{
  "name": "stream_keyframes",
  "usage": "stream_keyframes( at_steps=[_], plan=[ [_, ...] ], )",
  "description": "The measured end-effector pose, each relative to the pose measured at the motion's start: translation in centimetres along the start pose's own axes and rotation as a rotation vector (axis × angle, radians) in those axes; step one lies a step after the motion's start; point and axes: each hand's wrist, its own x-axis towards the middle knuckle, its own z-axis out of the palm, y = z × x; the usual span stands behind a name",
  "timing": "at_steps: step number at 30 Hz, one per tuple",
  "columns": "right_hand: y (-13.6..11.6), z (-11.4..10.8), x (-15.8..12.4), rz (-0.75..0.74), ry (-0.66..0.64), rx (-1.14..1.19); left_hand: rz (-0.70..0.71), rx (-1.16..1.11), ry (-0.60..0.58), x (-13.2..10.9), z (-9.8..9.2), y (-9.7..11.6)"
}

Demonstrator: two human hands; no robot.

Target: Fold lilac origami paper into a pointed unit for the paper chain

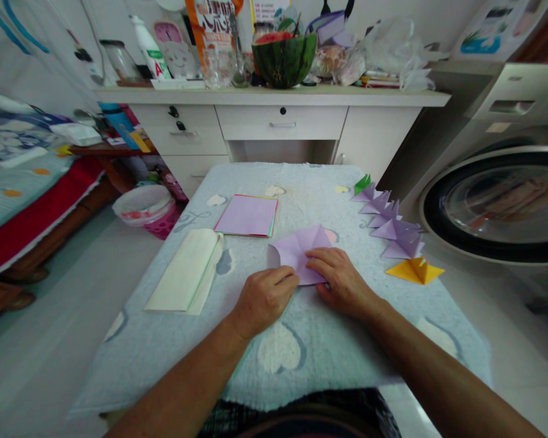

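Note:
A sheet of light purple origami paper (317,238), with crease lines across it, lies before me on the cloth-covered table. Its left side curls up where my left hand (268,296) pinches the near left edge between thumb and fingers. My right hand (342,277) rests on the sheet's right part, fingers extended and pressing it down, its thumb at the near edge. Beyond my left hand sits a stack of square coloured paper (248,215), purple on top. Folded paper cranes stand along the right side: several purple ones (390,222), a yellow one (415,271) and a green one (362,184).
A folded pale green-white paper or cloth (182,271) lies on the table's left. Behind the table stands a white cabinet (281,121) holding a cut watermelon (284,61), jars and bags. A washing machine (506,182) is at right, a pink bin (150,210) at left.

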Motion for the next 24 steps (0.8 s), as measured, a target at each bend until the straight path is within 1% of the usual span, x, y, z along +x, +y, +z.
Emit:
stream_keyframes(
  at_steps=[4,6,8,10,12,15,18,24],
  plan=[
    [0.7,-1.5,-0.4,0.049,-0.068,-0.034,0.008,-0.080,0.063,-0.1,0.0,-0.3],
    [0.8,-2.1,-0.5,0.068,-0.090,-0.045,-0.024,-0.158,0.088,-0.1,0.0,-0.4],
    [0.8,-2.5,-0.5,0.080,-0.101,-0.052,-0.086,-0.245,0.105,0.1,0.0,-0.6],
    [0.7,-2.6,-0.6,0.085,-0.102,-0.061,-0.163,-0.322,0.088,0.4,0.0,-0.8],
    [0.8,-2.5,-0.6,0.088,-0.102,-0.073,-0.233,-0.381,0.036,0.7,0.1,-1.2],
    [0.9,-2.1,-0.6,0.101,-0.122,-0.086,-0.298,-0.426,-0.026,1.0,0.4,-1.6],
    [1.0,-1.9,-0.5,0.121,-0.157,-0.078,-0.321,-0.393,-0.066,0.9,0.5,-1.7],
    [1.1,-2.2,-0.3,0.115,-0.198,-0.010,-0.289,-0.169,-0.072,0.6,0.3,-1.8]
  ],
)
